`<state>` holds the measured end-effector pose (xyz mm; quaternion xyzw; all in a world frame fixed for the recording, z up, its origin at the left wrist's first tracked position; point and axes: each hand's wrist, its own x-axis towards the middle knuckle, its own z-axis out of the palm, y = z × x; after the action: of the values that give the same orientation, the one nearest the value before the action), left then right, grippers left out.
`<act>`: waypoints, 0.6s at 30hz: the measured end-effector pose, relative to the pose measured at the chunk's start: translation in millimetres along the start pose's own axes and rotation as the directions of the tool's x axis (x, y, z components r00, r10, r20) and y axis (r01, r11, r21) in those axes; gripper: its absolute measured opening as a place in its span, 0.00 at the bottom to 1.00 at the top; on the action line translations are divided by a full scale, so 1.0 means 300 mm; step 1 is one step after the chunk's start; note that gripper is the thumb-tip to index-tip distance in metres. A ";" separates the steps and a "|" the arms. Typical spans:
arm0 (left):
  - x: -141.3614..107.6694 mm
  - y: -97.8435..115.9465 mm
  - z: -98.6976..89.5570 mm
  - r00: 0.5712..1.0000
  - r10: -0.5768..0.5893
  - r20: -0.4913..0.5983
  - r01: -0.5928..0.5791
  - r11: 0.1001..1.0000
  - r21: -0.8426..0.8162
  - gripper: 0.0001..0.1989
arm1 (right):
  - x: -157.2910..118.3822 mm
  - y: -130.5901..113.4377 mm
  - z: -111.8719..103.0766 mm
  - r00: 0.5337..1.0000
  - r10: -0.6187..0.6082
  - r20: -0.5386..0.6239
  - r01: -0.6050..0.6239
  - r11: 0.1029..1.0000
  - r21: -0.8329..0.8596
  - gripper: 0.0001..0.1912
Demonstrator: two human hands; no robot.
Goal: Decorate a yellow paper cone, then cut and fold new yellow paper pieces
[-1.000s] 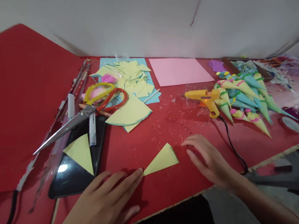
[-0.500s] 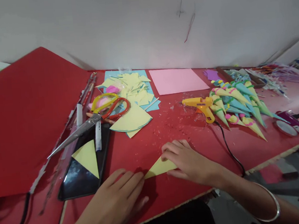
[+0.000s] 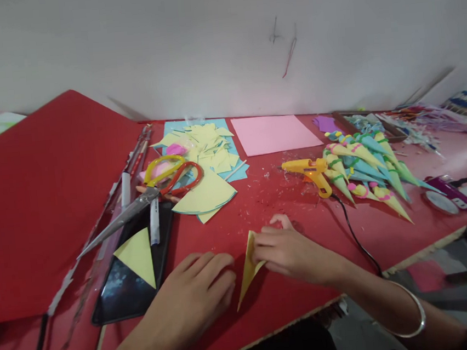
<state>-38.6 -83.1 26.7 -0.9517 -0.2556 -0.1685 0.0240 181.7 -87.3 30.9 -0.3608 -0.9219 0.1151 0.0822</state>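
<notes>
My right hand (image 3: 282,250) grips a yellow paper piece (image 3: 248,267) that curls upward, its narrow tip pointing down toward the table's near edge. Just left of that paper, my left hand (image 3: 203,288) rests on the red table (image 3: 206,238) with its fingers curled; whether anything is under them is hidden. Another yellow paper piece (image 3: 137,258) lies on a black phone (image 3: 120,287). Large scissors (image 3: 141,201) with yellow and red handles lie across the phone's top, beside a white marker (image 3: 154,221).
Yellow cut papers (image 3: 206,144) are piled at the back. A pink sheet (image 3: 274,133) lies near the wall. To the right are a yellow glue gun (image 3: 310,172) with a black cord, decorated paper cones (image 3: 364,159) and a purple device (image 3: 452,192).
The yellow paper has turned from lying flat to standing curled in my right hand. My left hand is no longer at its tip, and its fingers have curled. The view has shifted slightly.
</notes>
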 end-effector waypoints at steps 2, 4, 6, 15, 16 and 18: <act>0.031 -0.011 0.002 0.998 0.054 0.014 -0.054 0.999 0.003 0.12 | 0.012 0.021 0.008 0.995 -0.001 -0.095 -0.005 0.998 -0.064 0.08; 0.058 -0.024 0.010 0.991 0.133 0.027 -0.134 0.991 0.016 0.12 | 0.028 0.047 0.020 0.984 -0.013 -0.176 -0.009 0.992 -0.127 0.10; 0.076 -0.036 0.022 0.977 0.208 0.041 -0.210 0.977 0.049 0.13 | 0.043 0.076 0.033 0.974 -0.041 -0.222 -0.003 0.981 -0.194 0.11; 0.106 -0.066 0.060 0.945 0.191 0.266 -0.224 0.970 0.096 0.09 | 0.003 0.107 0.007 0.999 0.003 -0.036 -0.006 0.997 -0.082 0.12; 0.108 -0.065 0.059 0.943 0.182 0.278 -0.213 0.973 0.085 0.09 | -0.013 0.103 -0.008 1.000 0.007 -0.025 -0.007 0.999 -0.038 0.12; 0.110 -0.062 0.056 0.944 0.161 0.288 -0.188 0.980 0.066 0.10 | -0.048 0.098 -0.043 1.000 0.008 -0.021 -0.006 0.997 0.083 0.11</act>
<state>-15.7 -48.8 21.0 -0.9827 -0.1785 -0.0166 0.0461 214.0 -74.2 34.2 -0.3615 -0.9141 0.1496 0.1065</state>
